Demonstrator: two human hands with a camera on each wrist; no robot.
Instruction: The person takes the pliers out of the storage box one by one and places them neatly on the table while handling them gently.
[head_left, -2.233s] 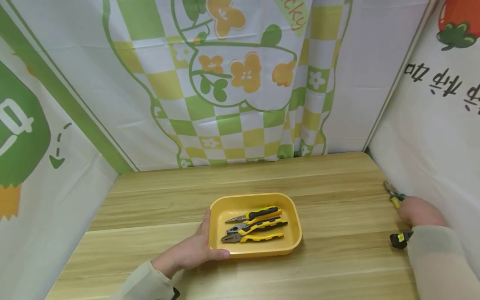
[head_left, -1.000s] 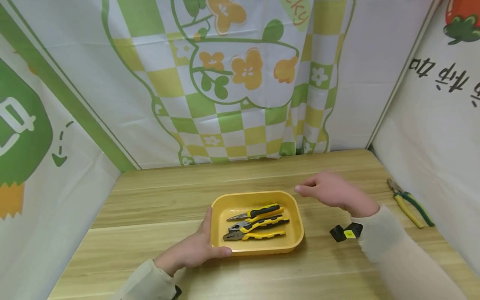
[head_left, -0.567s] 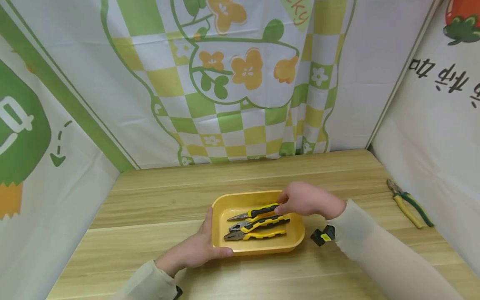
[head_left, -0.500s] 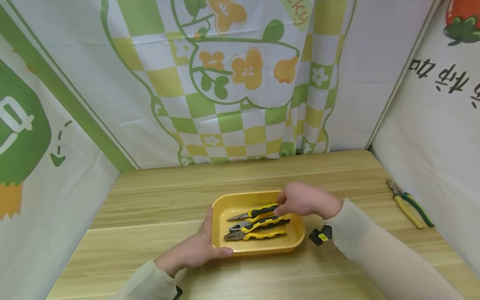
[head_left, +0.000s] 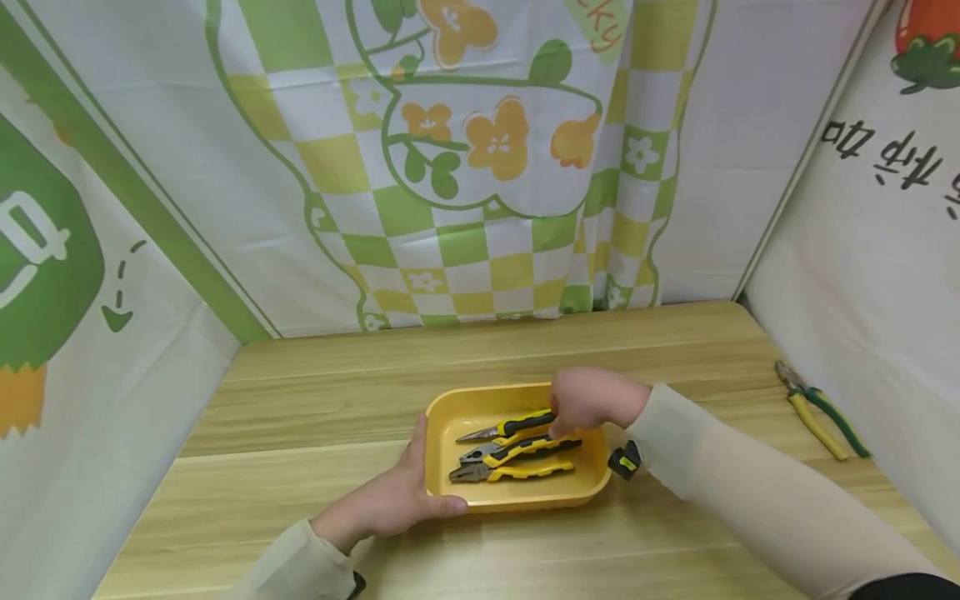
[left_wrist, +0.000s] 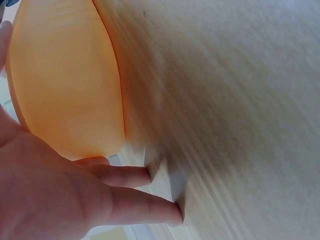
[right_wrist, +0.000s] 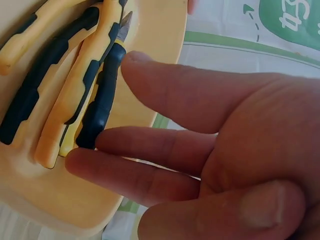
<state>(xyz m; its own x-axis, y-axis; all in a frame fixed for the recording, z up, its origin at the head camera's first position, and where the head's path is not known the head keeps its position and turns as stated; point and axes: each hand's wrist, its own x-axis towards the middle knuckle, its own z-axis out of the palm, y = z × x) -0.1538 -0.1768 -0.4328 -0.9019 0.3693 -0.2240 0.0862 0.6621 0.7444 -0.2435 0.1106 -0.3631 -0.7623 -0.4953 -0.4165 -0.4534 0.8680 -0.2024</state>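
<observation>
In the head view, a yellow plastic tray (head_left: 525, 504) stands on the table with several pliers inside. Its left end is held by my left hand (head_left: 390, 498), thumb along the front and index finger at the end wall. Two fingers reach down to the tabletop in the left wrist view. Needle-nose pliers (head_left: 510, 427) lie at the back of the tray, with combination pliers (head_left: 517, 451) and another pair of pliers (head_left: 528, 472) in front. My right hand (head_left: 592, 396) is over the tray's right side. The right wrist view shows its extended fingertips against the needle-nose pliers' black-and-yellow handle.
Pliers with yellow and green handles (head_left: 817, 422) lie near the table's right edge, beside the white side wall (head_left: 862, 300). A patterned curtain (head_left: 465, 250) hangs behind the wooden table (head_left: 315, 408).
My right hand has let go of the green-and-yellow pliers at the right edge and moved left into the tray, over the needle-nose pliers' handle. The left hand stays at the tray.
</observation>
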